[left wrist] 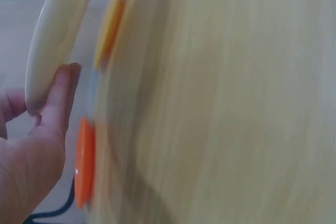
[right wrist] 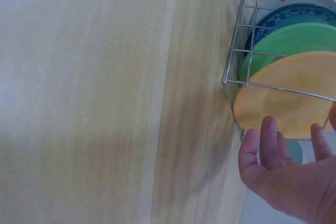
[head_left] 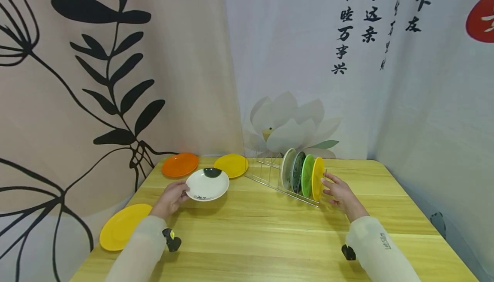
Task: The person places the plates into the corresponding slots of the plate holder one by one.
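Note:
My left hand (head_left: 172,197) pinches the left rim of a white plate (head_left: 208,186) with a dark patch and small black writing. Seen from the left wrist, the white plate (left wrist: 58,35) is raised above the table, fingers under it and thumb on the other side. My right hand (head_left: 341,192) is at the right end of a wire dish rack (head_left: 283,191), beside the yellow plate (head_left: 317,179) standing there. In the right wrist view its fingers (right wrist: 269,142) are spread and loosely bent; whether they touch the yellow plate (right wrist: 289,93) I cannot tell.
Left of the yellow plate in the rack stand a green plate (head_left: 307,175), a dark patterned plate (head_left: 297,172) and a pale plate (head_left: 287,168). On the wooden table (head_left: 254,239) lie an orange plate (head_left: 180,164), a yellow plate (head_left: 233,165) and another yellow plate (head_left: 122,229).

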Demonstrator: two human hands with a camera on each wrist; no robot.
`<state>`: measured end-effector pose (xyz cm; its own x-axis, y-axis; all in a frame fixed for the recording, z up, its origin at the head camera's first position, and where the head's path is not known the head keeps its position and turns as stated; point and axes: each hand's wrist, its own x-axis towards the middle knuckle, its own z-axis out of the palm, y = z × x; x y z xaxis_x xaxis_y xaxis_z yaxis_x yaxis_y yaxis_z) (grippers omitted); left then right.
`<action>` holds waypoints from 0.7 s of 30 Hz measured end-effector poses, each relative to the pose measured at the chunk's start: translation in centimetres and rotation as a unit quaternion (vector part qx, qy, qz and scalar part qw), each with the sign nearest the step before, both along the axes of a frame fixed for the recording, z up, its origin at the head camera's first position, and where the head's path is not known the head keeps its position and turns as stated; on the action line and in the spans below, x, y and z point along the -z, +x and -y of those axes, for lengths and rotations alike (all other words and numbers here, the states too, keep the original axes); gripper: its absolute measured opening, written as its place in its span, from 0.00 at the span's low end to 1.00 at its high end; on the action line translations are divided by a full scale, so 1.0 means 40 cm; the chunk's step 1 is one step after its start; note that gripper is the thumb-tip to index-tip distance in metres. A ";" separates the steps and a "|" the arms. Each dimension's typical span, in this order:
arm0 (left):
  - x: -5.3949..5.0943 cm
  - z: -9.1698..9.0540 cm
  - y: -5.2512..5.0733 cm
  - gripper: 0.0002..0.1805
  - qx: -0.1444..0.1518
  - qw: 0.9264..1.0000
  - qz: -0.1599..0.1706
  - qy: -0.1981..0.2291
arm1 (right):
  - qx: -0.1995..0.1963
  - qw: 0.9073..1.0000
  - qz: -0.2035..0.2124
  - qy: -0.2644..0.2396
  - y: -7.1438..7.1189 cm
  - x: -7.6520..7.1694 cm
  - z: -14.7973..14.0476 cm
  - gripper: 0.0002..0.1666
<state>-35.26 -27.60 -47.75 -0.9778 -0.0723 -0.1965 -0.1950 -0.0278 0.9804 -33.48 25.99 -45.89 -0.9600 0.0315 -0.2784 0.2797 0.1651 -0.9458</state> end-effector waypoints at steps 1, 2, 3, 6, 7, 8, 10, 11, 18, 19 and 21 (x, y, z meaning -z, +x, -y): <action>-0.004 -0.004 -0.001 0.28 -0.003 1.000 -0.001 0.013 | 0.000 1.000 0.001 -0.001 0.000 0.001 0.000 0.38; -0.009 -0.009 -0.002 0.28 -0.002 1.000 -0.005 0.028 | 0.001 1.000 0.001 -0.002 -0.001 0.002 0.000 0.38; -0.015 -0.013 -0.003 0.28 -0.006 0.999 -0.007 0.040 | 0.001 1.000 0.001 -0.002 -0.001 0.002 0.000 0.38; -0.035 -0.025 -0.007 0.29 -0.008 0.997 -0.016 0.079 | -0.001 1.000 -0.001 -0.001 -0.001 0.003 -0.001 0.38; -0.041 -0.029 -0.008 0.30 -0.009 0.996 -0.019 0.089 | -0.001 1.000 -0.001 -0.001 -0.001 0.003 -0.001 0.38; -0.048 -0.032 -0.009 0.30 -0.009 0.995 -0.021 0.100 | -0.001 1.000 -0.003 -0.001 -0.002 0.003 -0.001 0.39; -0.060 -0.039 -0.012 0.31 -0.010 0.992 -0.027 0.122 | -0.002 1.000 -0.004 -0.001 -0.002 0.004 -0.001 0.38; -0.067 -0.043 -0.013 0.31 -0.010 0.991 -0.031 0.130 | -0.002 1.000 -0.005 -0.001 -0.002 0.004 -0.001 0.38; -0.107 -0.084 -0.027 0.30 -0.039 0.977 -0.061 0.200 | -0.006 1.000 -0.006 0.000 -0.002 0.005 -0.003 0.38; -0.112 -0.092 -0.031 0.29 -0.046 0.974 -0.064 0.211 | -0.005 1.000 -0.005 -0.002 -0.002 0.004 -0.003 0.38; -0.123 -0.108 -0.038 0.28 -0.054 0.971 -0.072 0.222 | -0.004 1.000 -0.005 -0.002 -0.002 0.004 -0.002 0.38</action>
<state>-36.78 -23.29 -42.85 -0.9889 -0.1151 -0.0944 -0.0301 -0.4664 0.8840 -33.54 26.09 -46.06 -0.9631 0.0224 -0.2682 0.2682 0.1631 -0.9494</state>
